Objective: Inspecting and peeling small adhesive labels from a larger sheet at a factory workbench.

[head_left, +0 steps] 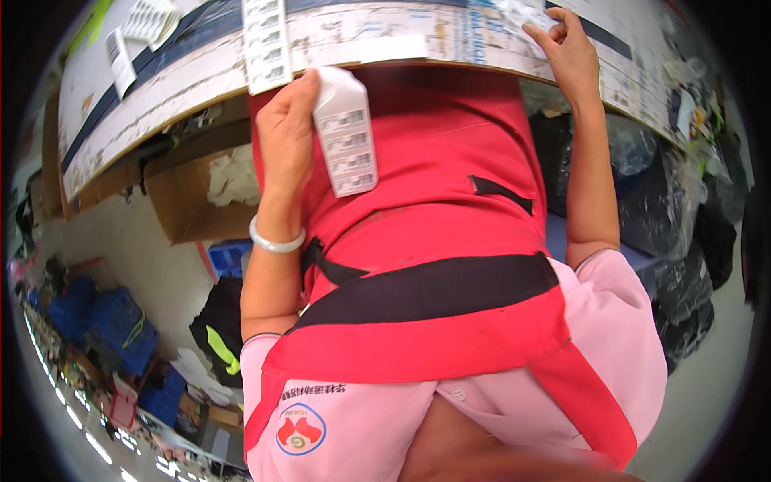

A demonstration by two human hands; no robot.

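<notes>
Toward eleven o'clock from the middle of our view, we see a white label strip [347,149] with printed dark blocks, hanging in front of the red apron [442,173]. Our left hand [287,128] pinches its upper end between thumb and bent fingers, a pale bangle [277,235] round the wrist. Just beside that hand, a second strip [266,44] lies on the worn white table [337,40], its lower end at the edge. Near one o'clock, our right hand [572,56] bends thumb and fingers toward each other at a white bundle [526,14]; whether it grips the bundle we cannot tell. At twelve o'clock, a blank white piece [393,48] lies along the table's edge, and more labels [150,22] sit toward eleven. Farther out, we find a cardboard box [173,205] at nine, blue crates [120,325] at eight, and dark plastic bags [662,209] at three.
</notes>
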